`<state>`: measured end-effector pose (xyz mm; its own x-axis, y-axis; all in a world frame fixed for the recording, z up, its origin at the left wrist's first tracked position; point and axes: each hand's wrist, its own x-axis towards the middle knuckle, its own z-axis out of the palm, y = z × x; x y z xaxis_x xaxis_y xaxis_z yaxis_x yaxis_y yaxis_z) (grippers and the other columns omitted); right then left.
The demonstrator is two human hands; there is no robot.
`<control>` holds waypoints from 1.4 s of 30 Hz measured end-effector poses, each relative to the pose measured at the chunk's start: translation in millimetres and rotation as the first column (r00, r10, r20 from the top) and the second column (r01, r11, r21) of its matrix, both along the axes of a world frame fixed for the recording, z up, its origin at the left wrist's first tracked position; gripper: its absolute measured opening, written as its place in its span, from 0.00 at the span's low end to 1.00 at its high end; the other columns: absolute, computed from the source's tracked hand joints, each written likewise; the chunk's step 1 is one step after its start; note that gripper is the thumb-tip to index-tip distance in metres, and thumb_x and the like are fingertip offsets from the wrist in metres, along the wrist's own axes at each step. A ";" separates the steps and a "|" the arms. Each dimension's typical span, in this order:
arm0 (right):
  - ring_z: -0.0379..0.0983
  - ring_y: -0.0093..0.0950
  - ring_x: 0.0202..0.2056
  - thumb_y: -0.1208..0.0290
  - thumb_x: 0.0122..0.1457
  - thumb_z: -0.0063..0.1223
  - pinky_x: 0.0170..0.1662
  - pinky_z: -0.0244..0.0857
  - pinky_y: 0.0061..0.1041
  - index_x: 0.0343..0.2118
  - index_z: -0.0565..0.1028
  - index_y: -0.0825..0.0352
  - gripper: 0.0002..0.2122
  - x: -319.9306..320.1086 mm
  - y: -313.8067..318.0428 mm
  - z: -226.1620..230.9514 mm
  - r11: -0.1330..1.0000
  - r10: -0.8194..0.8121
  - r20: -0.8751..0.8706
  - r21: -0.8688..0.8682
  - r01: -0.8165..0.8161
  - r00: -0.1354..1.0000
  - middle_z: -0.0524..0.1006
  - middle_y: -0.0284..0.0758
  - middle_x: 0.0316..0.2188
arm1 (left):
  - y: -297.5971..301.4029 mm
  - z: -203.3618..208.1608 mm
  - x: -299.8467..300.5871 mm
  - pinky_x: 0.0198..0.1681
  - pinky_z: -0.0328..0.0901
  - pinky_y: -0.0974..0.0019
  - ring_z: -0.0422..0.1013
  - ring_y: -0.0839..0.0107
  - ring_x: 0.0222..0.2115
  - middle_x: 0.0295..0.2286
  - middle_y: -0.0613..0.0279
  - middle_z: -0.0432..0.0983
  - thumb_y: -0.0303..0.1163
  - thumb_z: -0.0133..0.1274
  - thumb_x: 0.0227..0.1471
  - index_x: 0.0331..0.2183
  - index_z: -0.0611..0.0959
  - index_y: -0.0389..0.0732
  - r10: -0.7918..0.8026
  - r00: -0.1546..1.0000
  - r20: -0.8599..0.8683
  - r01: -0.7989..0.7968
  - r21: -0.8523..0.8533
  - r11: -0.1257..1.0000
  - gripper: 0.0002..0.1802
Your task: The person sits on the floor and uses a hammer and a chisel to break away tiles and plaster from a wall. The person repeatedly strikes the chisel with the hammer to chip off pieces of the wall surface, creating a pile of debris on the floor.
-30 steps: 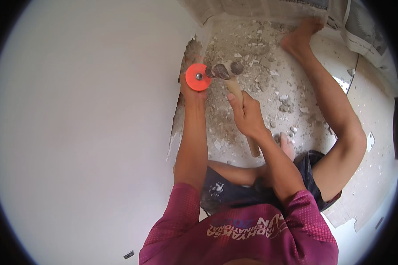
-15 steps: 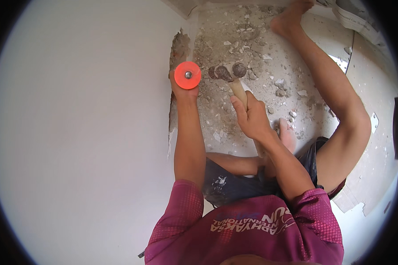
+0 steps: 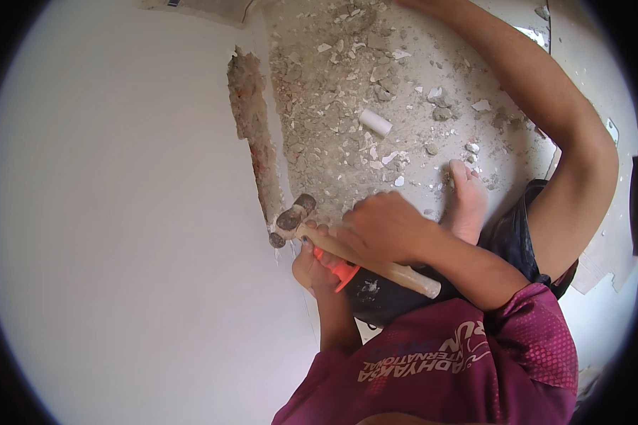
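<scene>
My left hand [image 3: 313, 268] is closed around a chisel with an orange hand guard [image 3: 344, 274], near my lap. Its fingers also wrap the hammer [image 3: 376, 261] just below the head, so both tools are bunched together. The dark metal hammer head points toward the wall, and its pale wooden handle slants down to the right across my shorts. My right hand [image 3: 388, 225] is curled, palm down, against the far side of the handle. Its fingertips are hidden, so what they hold, if anything, does not show. The chisel's blade is hidden too.
On the left rises a white wall [image 3: 135, 212] with a rough chipped strip [image 3: 255, 134] along its base. Broken plaster and rubble [image 3: 319, 106] cover the floor beyond my hands. A small white cylinder [image 3: 376, 122] lies among it. My bare foot [image 3: 468, 202] rests nearby.
My left hand has drawn back from the chipped strip toward my lap, with the chisel. The hammer has come down beside it, turned crosswise. The white cylinder now shows fully.
</scene>
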<state>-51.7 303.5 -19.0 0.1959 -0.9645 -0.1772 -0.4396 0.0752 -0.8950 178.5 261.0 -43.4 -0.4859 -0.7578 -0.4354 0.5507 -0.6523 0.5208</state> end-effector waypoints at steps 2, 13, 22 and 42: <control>0.76 0.50 0.30 0.68 0.56 0.54 0.35 0.70 0.43 0.38 0.74 0.74 0.13 -25.8 -29.0 -43.6 0.806 -0.587 -0.069 -0.133 0.576 0.806 0.78 0.48 0.30 | 10.0 4.3 29.1 0.18 0.65 0.75 0.64 0.79 0.16 0.39 0.55 0.73 0.40 0.51 0.59 0.49 0.69 0.43 -0.026 0.996 0.082 0.025 0.021 0.999 0.20; 0.77 0.32 0.41 0.70 0.60 0.56 0.44 0.73 0.34 0.54 0.69 0.72 0.21 -36.1 -210.0 -81.1 0.710 -0.634 0.746 0.457 0.536 0.204 0.78 0.42 0.44 | 55.4 7.0 136.1 0.18 0.60 0.74 0.60 0.80 0.15 0.26 0.63 0.66 0.38 0.46 0.61 0.47 0.71 0.38 0.030 0.974 0.225 -0.060 0.127 0.990 0.17; 0.78 0.32 0.33 0.71 0.50 0.65 0.38 0.71 0.32 0.34 0.70 0.71 0.14 12.2 -316.7 -70.0 0.457 -0.781 0.623 0.511 0.728 0.052 0.79 0.43 0.31 | 61.4 -9.5 135.7 0.17 0.64 0.74 0.64 0.81 0.16 0.38 0.52 0.73 0.31 0.50 0.59 0.46 0.68 0.40 0.091 0.987 0.133 -0.117 0.204 0.972 0.15; 0.77 0.46 0.35 0.72 0.54 0.58 0.39 0.68 0.40 0.39 0.78 0.73 0.12 27.8 -299.6 -90.0 0.470 -0.752 0.605 0.214 0.856 0.262 0.76 0.52 0.31 | 41.5 -4.4 105.7 0.18 0.62 0.77 0.61 0.84 0.15 0.36 0.61 0.70 0.36 0.47 0.62 0.48 0.66 0.43 -0.009 0.975 0.224 -0.038 0.206 0.978 0.15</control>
